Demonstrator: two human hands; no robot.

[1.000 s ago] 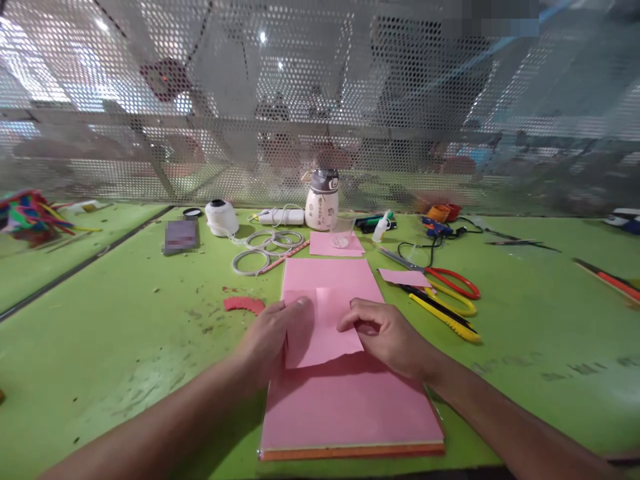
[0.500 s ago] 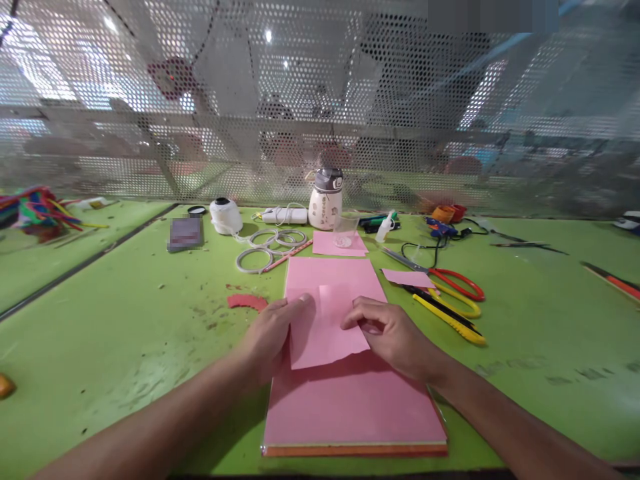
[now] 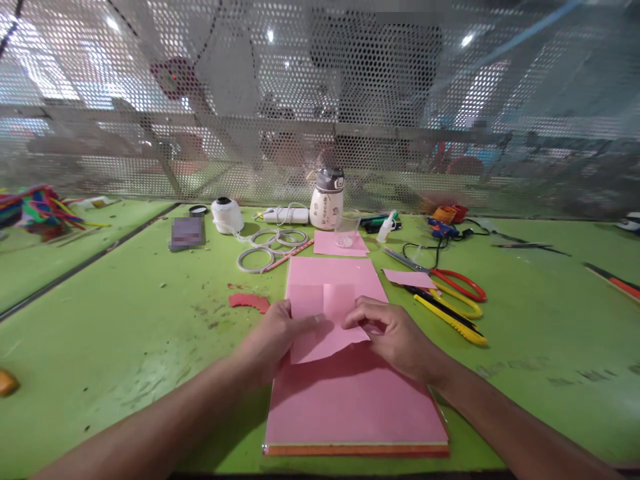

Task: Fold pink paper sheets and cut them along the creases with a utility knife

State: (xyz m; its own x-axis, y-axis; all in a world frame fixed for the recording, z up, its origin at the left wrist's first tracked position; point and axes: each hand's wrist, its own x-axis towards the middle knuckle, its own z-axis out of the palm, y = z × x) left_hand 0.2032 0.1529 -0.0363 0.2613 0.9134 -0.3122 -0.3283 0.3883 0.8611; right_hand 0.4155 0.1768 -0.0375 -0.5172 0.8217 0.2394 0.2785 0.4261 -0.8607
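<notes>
A small pink sheet of paper (image 3: 313,343) with a crease down it is raised a little over a larger stack of pink paper (image 3: 355,407). My left hand (image 3: 277,337) grips its left edge, the thumb lying across the front. At the right edge my right hand (image 3: 387,333) pinches the same sheet between curled fingers and thumb. The sheet's lower edge is cut unevenly and casts a shadow on the stack. Fingers behind the paper are hidden.
Right of the stack lie scissors (image 3: 455,283), a yellow cutter knife (image 3: 450,320) and a pink scrap (image 3: 410,278). A clear cup (image 3: 345,230), a bottle (image 3: 327,203) and a glue bottle (image 3: 386,228) stand behind. A red paper strip (image 3: 249,302) lies left on the green table (image 3: 150,347).
My left thumb has slid down and inward across the small sheet. The sheet's lower edge has risen slightly. My right hand keeps its pinch almost in place.
</notes>
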